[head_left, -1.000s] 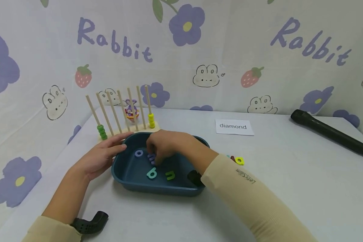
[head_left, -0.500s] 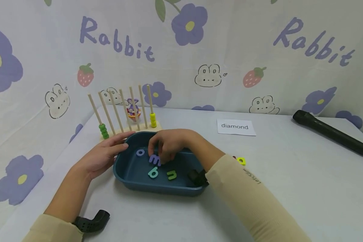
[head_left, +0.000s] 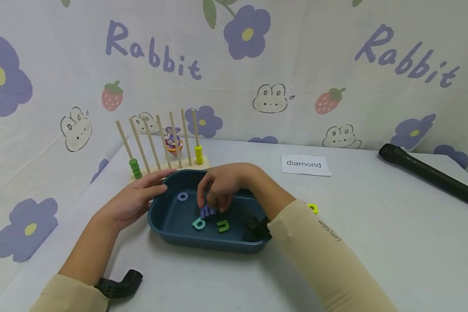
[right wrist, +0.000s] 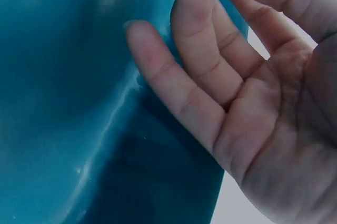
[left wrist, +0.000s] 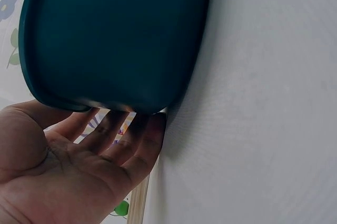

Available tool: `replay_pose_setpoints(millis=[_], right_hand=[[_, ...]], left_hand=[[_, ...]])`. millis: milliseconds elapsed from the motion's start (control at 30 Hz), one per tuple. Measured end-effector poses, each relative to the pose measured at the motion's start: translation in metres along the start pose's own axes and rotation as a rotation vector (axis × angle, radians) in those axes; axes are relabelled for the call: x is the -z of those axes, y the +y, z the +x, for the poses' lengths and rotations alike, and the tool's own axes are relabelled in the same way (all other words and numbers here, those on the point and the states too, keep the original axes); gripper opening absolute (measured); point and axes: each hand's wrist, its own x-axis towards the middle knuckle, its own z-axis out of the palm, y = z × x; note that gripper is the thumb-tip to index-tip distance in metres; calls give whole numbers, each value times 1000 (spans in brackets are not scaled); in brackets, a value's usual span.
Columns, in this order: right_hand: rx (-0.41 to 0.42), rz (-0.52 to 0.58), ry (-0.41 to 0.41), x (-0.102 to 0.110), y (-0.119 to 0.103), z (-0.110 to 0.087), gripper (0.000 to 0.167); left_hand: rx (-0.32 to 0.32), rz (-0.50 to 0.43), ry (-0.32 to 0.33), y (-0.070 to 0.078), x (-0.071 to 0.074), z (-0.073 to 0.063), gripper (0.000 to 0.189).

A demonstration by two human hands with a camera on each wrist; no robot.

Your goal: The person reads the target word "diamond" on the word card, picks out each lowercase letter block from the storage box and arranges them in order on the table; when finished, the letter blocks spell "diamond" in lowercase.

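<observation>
A dark blue tray (head_left: 208, 247) sits in front of me on the white table. My left hand (head_left: 134, 203) grips its left end; in the left wrist view the thumb lies at the rim and the fingers against the outer wall. Inside the tray, my right hand (head_left: 224, 186) pinches a purple letter m (head_left: 207, 212) between thumb and fingertips; in the right wrist view only a bit of it shows at the top. Around it lie a purple letter o (head_left: 182, 196), a turquoise letter b (head_left: 199, 223) and a green letter n (head_left: 223, 225).
Behind the tray stands a wooden bead rack (head_left: 169, 167) with green and yellow beads, a small purple toy figure (head_left: 173, 143) beyond it. A card (head_left: 306, 165) reads "diamond". A yellow letter (head_left: 313, 208) shows past the right sleeve. A black microphone-shaped object (head_left: 429, 175) lies far right.
My right hand has shifted slightly right with the purple letter m, which has turned and come nearer the turquoise and green letters. My left hand stays on the tray. The head view has shifted slightly.
</observation>
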Motion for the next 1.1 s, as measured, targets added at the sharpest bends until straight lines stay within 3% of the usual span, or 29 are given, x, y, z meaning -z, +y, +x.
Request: replay_pose_setpoints(millis=[433, 733, 1100], right_hand=[[86, -37, 173, 11, -8, -42, 16], [152, -153, 303, 21, -1, -78, 22], [131, -153, 353, 16, 16, -111, 13]], left_hand=[[7, 14, 7, 2, -2, 0, 55], [2, 11, 5, 2, -1, -2, 56], [4, 22, 10, 2, -4, -3, 55]])
